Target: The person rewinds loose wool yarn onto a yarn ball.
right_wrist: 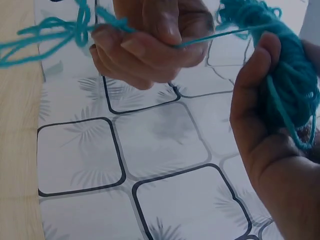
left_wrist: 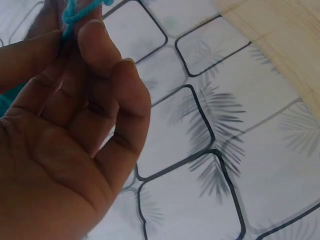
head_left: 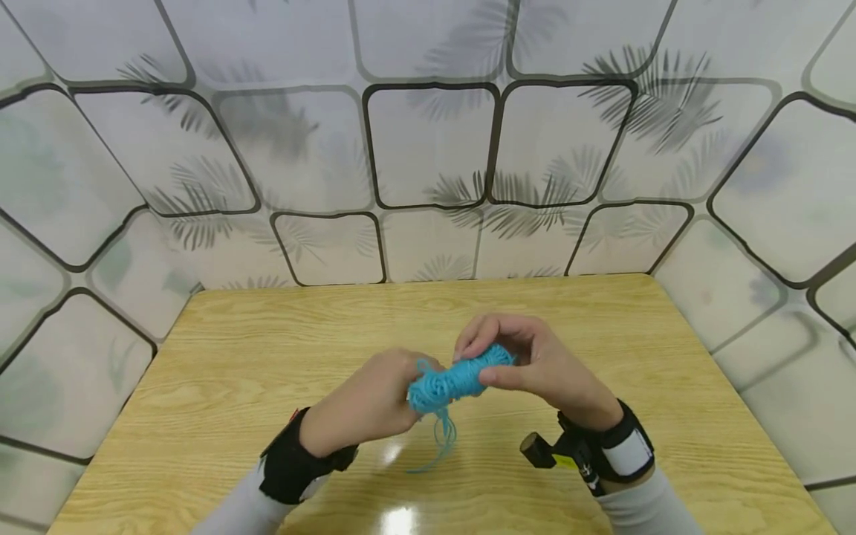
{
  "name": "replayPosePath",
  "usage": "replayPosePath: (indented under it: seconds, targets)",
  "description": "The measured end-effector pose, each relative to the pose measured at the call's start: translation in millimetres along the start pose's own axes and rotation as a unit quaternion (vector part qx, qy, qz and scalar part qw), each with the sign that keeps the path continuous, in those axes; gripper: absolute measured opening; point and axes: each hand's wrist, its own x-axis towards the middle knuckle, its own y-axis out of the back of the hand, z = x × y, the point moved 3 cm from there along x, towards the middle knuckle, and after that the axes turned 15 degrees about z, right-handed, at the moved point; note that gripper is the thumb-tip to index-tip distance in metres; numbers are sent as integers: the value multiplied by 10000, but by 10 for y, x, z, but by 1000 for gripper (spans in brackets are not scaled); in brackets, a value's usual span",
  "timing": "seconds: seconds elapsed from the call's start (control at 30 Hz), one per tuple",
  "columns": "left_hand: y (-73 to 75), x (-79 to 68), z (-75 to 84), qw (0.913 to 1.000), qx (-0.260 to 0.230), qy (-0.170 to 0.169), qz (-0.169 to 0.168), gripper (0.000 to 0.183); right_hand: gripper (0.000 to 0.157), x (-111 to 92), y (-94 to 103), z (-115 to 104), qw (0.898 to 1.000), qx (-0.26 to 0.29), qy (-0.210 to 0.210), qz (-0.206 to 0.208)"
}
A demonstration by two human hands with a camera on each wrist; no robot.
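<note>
A bundle of light blue yarn (head_left: 458, 377), wound tight round its middle, is held above the table. My right hand (head_left: 545, 364) grips its right end between thumb and fingers; the right wrist view shows the bundle (right_wrist: 292, 75) in that hand too. At the bundle's left end, my left hand (head_left: 374, 394) is partly hidden by it in the head view. From the wrist views, this left hand (left_wrist: 75, 130) pinches a yarn strand (right_wrist: 225, 35) that runs taut to the bundle. Loose loops of yarn (head_left: 444, 435) hang below, knotted near the left fingertips.
Underneath is a wooden table (head_left: 267, 334) with a light grain. A pale cloth or panel with dark outlines and leaf prints (head_left: 428, 148) rises behind it and along both sides. Black straps with devices (head_left: 605, 446) sit on both wrists.
</note>
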Motion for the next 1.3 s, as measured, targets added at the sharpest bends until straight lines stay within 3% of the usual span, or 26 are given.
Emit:
replayPosePath:
  seconds: [0.1,0.2,0.47,0.6,0.73,0.97,1.13,1.3]
  targets:
    - [34,39,-45,9999,-157,22,-52,9,11,-25,-79,21,9970,151,-43,-756]
    - [73,61,-68,9998,-178,12,-126,10,14,-50,-121,39,9925,22,-201,-1204]
    - [152,72,-89,9998,-170,87,-33,15,18,-80,-112,81,9738,-979,-601,-1961]
    - [173,69,-73,9999,-122,42,47,15,14,-79,-68,107,9670,-1329,-745,-2040]
    - [187,64,-45,9998,-132,-5,166,16,13,-50,24,127,9581,-2230,-783,-1620]
    - [167,47,39,9998,30,-121,152,15,14,14,121,187,9148,-3899,-860,-611]
    - [102,40,83,9997,117,-208,88,14,15,58,119,207,8955,-4419,-453,286]
    - [39,22,103,9994,224,-270,13,16,15,91,122,197,8787,-4567,40,1391]
